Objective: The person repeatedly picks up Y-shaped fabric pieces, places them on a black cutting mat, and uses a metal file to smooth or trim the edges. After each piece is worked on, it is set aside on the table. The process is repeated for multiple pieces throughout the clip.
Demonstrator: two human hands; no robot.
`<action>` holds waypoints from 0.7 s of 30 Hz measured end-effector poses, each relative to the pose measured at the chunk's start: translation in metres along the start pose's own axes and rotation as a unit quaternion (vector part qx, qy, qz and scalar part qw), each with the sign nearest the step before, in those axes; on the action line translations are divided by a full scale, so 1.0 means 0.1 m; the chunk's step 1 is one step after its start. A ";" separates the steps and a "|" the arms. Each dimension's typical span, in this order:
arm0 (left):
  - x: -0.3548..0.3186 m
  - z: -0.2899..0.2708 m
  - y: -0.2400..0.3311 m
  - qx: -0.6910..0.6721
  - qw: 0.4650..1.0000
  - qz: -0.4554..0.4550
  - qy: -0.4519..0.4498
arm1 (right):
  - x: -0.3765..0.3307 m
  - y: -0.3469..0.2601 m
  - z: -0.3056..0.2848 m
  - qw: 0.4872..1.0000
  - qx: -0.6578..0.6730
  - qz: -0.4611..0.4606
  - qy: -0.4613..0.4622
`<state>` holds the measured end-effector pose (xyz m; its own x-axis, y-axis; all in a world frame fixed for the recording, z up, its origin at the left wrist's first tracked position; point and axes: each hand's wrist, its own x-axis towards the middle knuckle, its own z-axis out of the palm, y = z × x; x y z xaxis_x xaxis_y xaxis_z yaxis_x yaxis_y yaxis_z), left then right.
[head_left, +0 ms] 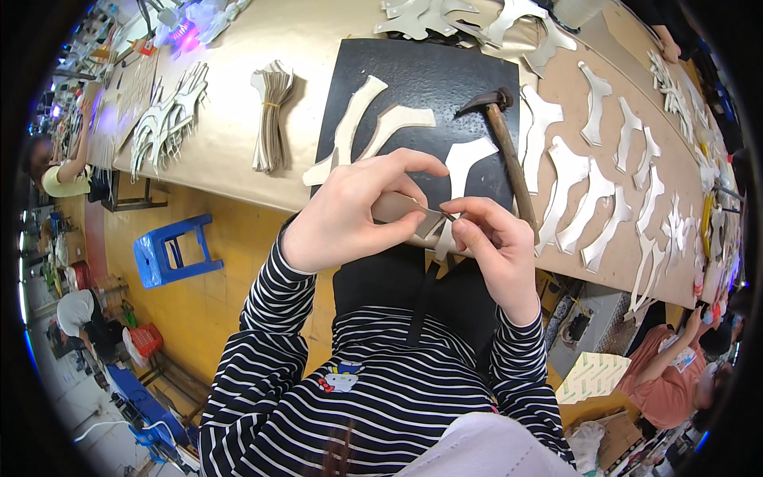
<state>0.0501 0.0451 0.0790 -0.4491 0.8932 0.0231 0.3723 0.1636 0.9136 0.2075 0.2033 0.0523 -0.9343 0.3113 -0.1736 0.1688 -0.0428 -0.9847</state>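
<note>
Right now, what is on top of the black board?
The board bears pale pieces and a hammer. The left hand covers part of the near side; what lies beneath it there cannot be seen.

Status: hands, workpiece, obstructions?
Left hand: holding grey-beige cut piece. Right hand: fingertips pinched at its right end. Hammer close by, partly on black board.

Blue stool (pixel 153 259) on yellow floor (pixel 256 242); red basket (pixel 145 339) near co-worker (pixel 76 312)
</note>
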 end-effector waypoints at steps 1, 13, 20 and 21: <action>0.00 0.00 0.00 -0.002 1.000 -0.003 -0.004 | 0.00 0.00 0.00 1.000 0.002 0.001 -0.003; 0.01 -0.04 -0.05 0.023 0.998 0.052 -0.028 | 0.01 0.00 -0.03 0.999 0.009 0.038 -0.009; 0.02 -0.04 -0.04 0.012 0.997 0.054 -0.047 | -0.01 0.00 -0.05 0.998 -0.004 0.066 -0.019; 0.02 -0.04 -0.04 0.009 0.997 0.054 -0.048 | -0.02 0.00 -0.05 0.997 -0.007 0.070 -0.022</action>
<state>0.0442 0.0450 0.0772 -0.3260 0.9419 0.0815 0.4292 0.0707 0.9004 0.2109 0.2074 0.0527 -0.9143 0.2606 -0.3100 0.3024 -0.0696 -0.9506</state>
